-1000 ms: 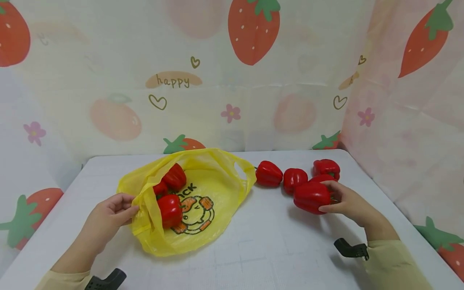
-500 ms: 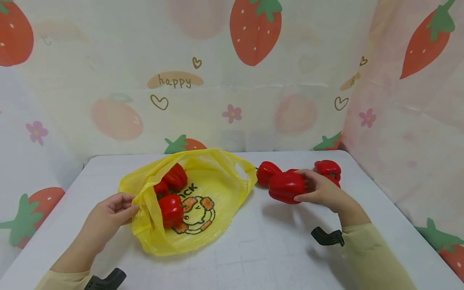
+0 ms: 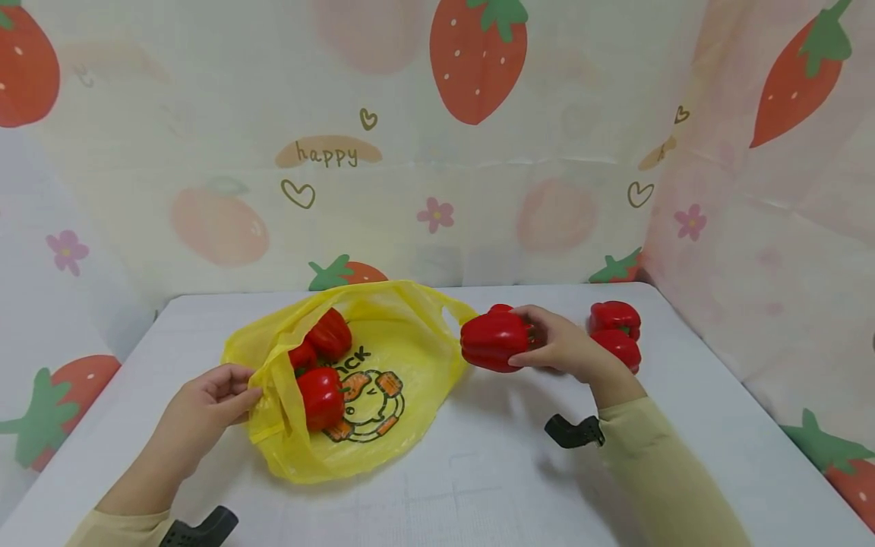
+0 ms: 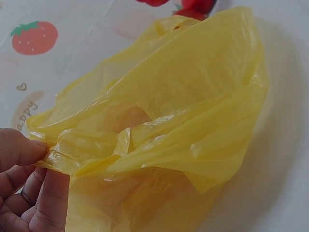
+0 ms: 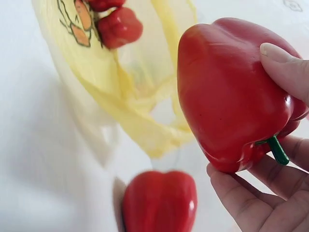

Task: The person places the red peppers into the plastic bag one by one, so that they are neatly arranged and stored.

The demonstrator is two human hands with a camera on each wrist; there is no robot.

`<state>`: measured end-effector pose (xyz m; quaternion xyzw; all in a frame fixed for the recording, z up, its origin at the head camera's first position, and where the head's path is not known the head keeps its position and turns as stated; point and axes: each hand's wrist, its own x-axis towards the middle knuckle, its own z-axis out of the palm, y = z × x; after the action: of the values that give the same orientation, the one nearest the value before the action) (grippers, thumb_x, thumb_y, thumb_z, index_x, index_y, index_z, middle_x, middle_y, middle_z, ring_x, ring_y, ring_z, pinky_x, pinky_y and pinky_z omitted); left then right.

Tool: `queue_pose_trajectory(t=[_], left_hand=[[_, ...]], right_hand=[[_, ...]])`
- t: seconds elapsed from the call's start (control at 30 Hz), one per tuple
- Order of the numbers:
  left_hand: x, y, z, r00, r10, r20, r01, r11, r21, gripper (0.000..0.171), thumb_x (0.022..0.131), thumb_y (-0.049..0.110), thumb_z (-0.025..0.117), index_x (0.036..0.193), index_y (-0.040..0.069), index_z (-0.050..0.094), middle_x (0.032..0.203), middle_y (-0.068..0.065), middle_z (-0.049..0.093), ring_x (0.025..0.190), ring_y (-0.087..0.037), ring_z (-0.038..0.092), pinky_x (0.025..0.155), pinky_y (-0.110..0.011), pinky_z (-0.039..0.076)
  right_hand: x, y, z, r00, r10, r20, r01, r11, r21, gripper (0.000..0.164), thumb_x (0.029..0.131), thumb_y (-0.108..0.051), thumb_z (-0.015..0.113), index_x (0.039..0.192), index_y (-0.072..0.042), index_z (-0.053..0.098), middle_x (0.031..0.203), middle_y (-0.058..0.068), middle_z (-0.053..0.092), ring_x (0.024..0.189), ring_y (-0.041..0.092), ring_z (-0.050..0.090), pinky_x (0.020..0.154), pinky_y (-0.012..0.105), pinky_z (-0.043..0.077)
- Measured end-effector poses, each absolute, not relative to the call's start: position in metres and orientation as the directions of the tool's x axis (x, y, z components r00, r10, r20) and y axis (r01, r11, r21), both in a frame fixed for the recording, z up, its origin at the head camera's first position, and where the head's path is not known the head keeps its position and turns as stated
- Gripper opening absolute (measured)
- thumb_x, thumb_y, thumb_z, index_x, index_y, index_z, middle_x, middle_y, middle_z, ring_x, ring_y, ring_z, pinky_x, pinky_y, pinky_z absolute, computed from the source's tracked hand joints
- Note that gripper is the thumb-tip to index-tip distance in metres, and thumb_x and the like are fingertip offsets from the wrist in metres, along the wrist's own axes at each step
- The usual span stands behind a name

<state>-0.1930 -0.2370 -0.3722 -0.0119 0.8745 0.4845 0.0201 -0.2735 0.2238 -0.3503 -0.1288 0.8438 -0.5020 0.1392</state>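
A yellow plastic bag [image 3: 403, 425] lies on its side with its mouth spread open and a cartoon print showing. Inside it are several red bell peppers [image 3: 321, 399]. My left hand [image 3: 208, 403] pinches the bag's left edge between thumb and fingers; the left wrist view shows the crumpled plastic [image 4: 87, 150] in that pinch. My right hand [image 3: 563, 346] grips another red bell pepper [image 3: 494, 342] by its stem end, raised close to the bag's right handle. In the right wrist view the held pepper [image 5: 231, 92] has a green stem, thumb on one side, fingers on the other.
Two red bell peppers [image 3: 615, 319] sit at the right rear of the white table [image 3: 437, 501]. Another pepper [image 5: 161, 203] lies below the held one in the right wrist view. A strawberry-print cloth [image 3: 410, 91] hangs behind the table and along its sides.
My right hand has carried its bell pepper leftward across the table from the other peppers to the bag's right side. My left hand and the bag have stayed in place.
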Motion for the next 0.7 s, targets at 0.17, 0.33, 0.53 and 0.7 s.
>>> queue_pose_trajectory(t=[0.17,0.33,0.53,0.7], left_hand=[[-0.194,-0.236,-0.372,-0.999,-0.003,-0.051,-0.045,0.534,0.844,0.045,0.088,0.035,0.06,0.118,0.002,0.051,0.104,-0.011,0.059,0.084,-0.011,0.058,0.072,-0.023,0.054],[-0.195,-0.236,-0.372,-0.999,-0.004,-0.054,-0.048,0.534,0.844,0.046,0.087,0.035,0.06,0.118,0.002,0.051,0.103,-0.011,0.059,0.084,-0.012,0.058,0.072,-0.023,0.054],[-0.196,-0.237,-0.373,-0.998,-0.006,-0.061,-0.055,0.526,0.849,0.046,0.087,0.035,0.061,0.118,0.002,0.051,0.103,-0.011,0.059,0.084,-0.012,0.058,0.072,-0.023,0.054],[-0.196,-0.237,-0.374,-0.998,-0.009,-0.059,-0.054,0.527,0.848,0.046,0.087,0.036,0.06,0.118,0.003,0.051,0.104,-0.011,0.059,0.084,-0.011,0.058,0.072,-0.023,0.053]], right_hand=[[-0.277,0.203,-0.351,-0.915,-0.392,-0.099,-0.092,0.441,-0.893,0.074,0.063,-0.019,0.083,0.126,-0.018,0.044,0.121,0.008,0.051,0.111,0.03,0.047,0.077,0.04,0.053],[-0.282,0.183,-0.353,-0.902,-0.42,-0.099,-0.105,0.435,-0.895,0.069,0.064,-0.019,0.083,0.123,-0.018,0.046,0.119,0.006,0.051,0.109,0.028,0.049,0.076,0.039,0.054],[-0.286,0.162,-0.355,-0.895,-0.434,-0.1,-0.112,0.437,-0.892,0.067,0.065,-0.018,0.083,0.122,-0.019,0.048,0.117,0.003,0.053,0.107,0.025,0.051,0.076,0.038,0.054],[-0.292,0.147,-0.357,-0.898,-0.431,-0.087,-0.133,0.454,-0.881,0.064,0.065,-0.018,0.082,0.12,-0.02,0.049,0.115,0.0,0.055,0.107,0.023,0.05,0.076,0.037,0.054]])
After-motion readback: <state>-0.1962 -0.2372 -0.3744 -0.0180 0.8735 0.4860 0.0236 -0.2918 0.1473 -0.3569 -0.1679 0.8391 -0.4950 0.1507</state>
